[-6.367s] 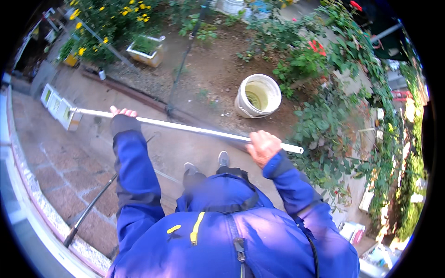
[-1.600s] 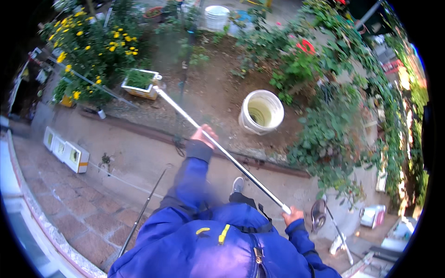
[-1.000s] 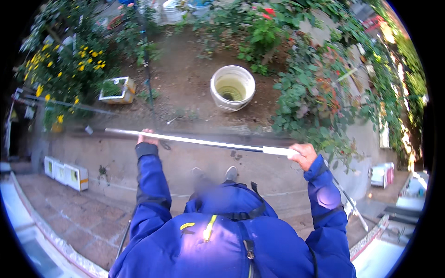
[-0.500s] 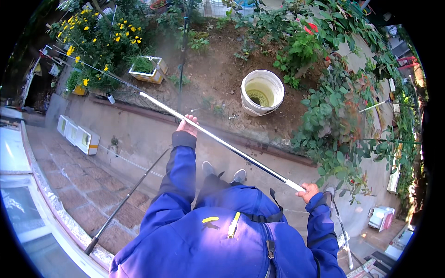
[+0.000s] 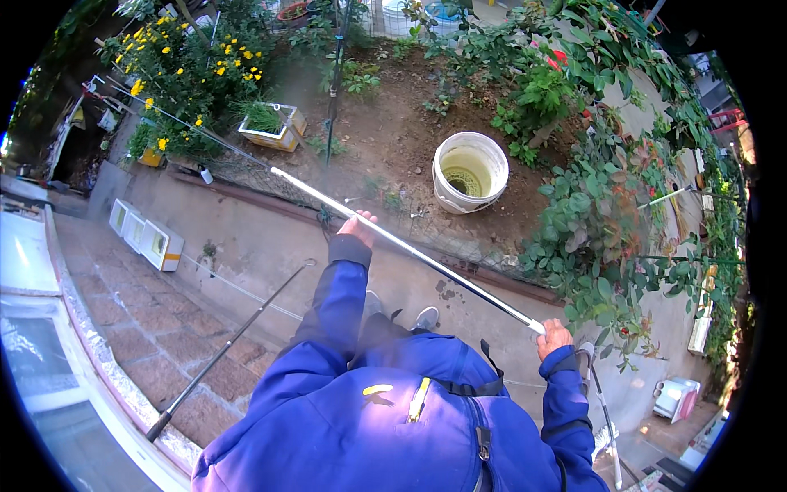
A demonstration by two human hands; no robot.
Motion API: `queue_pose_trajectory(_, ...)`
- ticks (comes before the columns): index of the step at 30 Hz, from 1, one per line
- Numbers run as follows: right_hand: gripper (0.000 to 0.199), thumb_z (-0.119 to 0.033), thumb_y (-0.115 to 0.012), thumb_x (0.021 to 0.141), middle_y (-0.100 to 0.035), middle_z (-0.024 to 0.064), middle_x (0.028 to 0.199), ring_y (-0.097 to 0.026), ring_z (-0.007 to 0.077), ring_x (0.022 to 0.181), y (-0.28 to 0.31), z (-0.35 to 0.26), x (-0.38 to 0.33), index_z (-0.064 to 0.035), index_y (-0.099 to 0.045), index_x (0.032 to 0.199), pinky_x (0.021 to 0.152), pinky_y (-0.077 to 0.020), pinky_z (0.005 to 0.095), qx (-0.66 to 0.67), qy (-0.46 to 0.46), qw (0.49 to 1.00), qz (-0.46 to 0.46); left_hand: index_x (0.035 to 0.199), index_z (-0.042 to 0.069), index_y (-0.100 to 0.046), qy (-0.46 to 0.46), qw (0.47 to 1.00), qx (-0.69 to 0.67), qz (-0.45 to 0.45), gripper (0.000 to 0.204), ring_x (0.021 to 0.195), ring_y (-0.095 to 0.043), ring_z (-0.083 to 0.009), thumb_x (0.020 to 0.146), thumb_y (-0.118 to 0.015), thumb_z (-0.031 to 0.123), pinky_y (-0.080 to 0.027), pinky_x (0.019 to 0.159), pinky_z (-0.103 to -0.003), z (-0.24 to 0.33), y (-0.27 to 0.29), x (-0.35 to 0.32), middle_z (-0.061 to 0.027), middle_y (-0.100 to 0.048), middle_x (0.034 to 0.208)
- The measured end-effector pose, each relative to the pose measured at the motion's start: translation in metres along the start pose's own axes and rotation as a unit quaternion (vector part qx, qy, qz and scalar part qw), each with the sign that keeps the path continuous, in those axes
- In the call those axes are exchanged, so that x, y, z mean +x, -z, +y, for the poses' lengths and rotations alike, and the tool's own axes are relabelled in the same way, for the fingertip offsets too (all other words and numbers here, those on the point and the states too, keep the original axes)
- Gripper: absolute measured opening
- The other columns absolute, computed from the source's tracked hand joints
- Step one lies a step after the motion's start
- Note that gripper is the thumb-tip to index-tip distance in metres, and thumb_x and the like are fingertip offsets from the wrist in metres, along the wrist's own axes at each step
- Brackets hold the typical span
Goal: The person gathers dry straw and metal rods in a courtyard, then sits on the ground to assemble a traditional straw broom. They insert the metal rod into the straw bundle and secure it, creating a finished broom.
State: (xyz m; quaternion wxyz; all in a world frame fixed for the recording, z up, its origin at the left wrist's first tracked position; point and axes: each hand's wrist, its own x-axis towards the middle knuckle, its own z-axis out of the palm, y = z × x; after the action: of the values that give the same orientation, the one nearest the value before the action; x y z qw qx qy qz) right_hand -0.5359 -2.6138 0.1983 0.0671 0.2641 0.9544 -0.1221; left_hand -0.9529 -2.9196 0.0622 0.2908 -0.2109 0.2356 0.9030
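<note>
**Right hand [image 5: 555, 338] grips long, straight white pole [image 5: 410, 248] beside brown-soil garden bed [image 5: 381, 123]**

Its fingers curl closed around the pole's right end; the bare left hand [image 5: 358, 229] bears the shaft farther along, fingers reaching past it, their tightness impossible to tell. The pole slants over a grey concrete path [image 5: 270, 246]. Beyond stand a round white plastic bucket [image 5: 443, 191] and a rectangular white-and-yellow planter [image 5: 269, 142].

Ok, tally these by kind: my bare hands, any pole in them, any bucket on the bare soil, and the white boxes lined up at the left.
Hands, left hand and right hand: 2
Pole: 1
White bucket: 1
White boxes: 3
Total: 7
</note>
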Motion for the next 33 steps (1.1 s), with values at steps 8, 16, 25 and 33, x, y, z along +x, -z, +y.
queue_pose_trajectory(8, 0.021, -0.025, -0.063, 0.069, -0.056, 0.0138, 0.076, -0.055, 0.0345, 0.068, 0.047, -0.049, 0.015, -0.0068, -0.059, 0.08, 0.059, -0.0438, 0.0436, 0.098, 0.022, 0.993, 0.059, 0.095, 0.008, -0.055, 0.019, 0.996, 0.07, 0.052, 0.013, 0.097, -0.056, -0.0286, 0.086, -0.055, 0.017, -0.044, 0.089, -0.048, -0.011, -0.005, 0.001, -0.0083, -0.06, 0.099)
queue_pose_trajectory(16, 0.021, -0.022, -0.065, 0.073, -0.051, 0.0112, 0.068, -0.052, 0.0314, 0.067, 0.098, -0.07, 0.022, -0.0066, -0.05, 0.072, 0.056, -0.0397, 0.0431, -0.013, 0.082, 0.993, 0.088, 0.095, 0.014, -0.055, 0.014, 0.982, 0.13, 0.139, 0.018, 0.102, -0.054, -0.0203, 0.091, -0.048, 0.031, -0.04, 0.091, -0.039, -0.007, -0.008, 0.01, -0.0022, -0.059, 0.1)
queue_pose_trajectory(25, 0.03, -0.03, -0.059, 0.077, -0.053, 0.0197, 0.061, -0.051, 0.039, 0.062, 0.092, -0.047, -0.003, -0.001, -0.056, 0.072, 0.058, -0.0405, 0.044, 0.121, -0.02, 0.987, -0.099, 0.115, 0.002, -0.046, 0.101, 0.984, 0.132, 0.065, 0.033, 0.116, -0.045, -0.0339, 0.091, -0.045, 0.025, -0.038, 0.097, -0.047, -0.033, -0.013, -0.007, -0.0159, -0.05, 0.121)
queue_pose_trajectory(33, 0.026, -0.023, -0.061, 0.075, -0.051, 0.0109, 0.054, -0.047, 0.02, 0.051, 0.03, 0.022, -0.047, 0.0029, -0.06, 0.07, 0.051, -0.0381, 0.0349, 0.273, -0.12, 0.917, -0.266, 0.135, 0.012, -0.028, 0.13, 0.949, 0.152, 0.245, 0.05, 0.128, -0.03, -0.0338, 0.092, -0.038, 0.035, -0.031, 0.1, -0.047, -0.04, 0.068, -0.001, -0.0118, -0.026, 0.143)
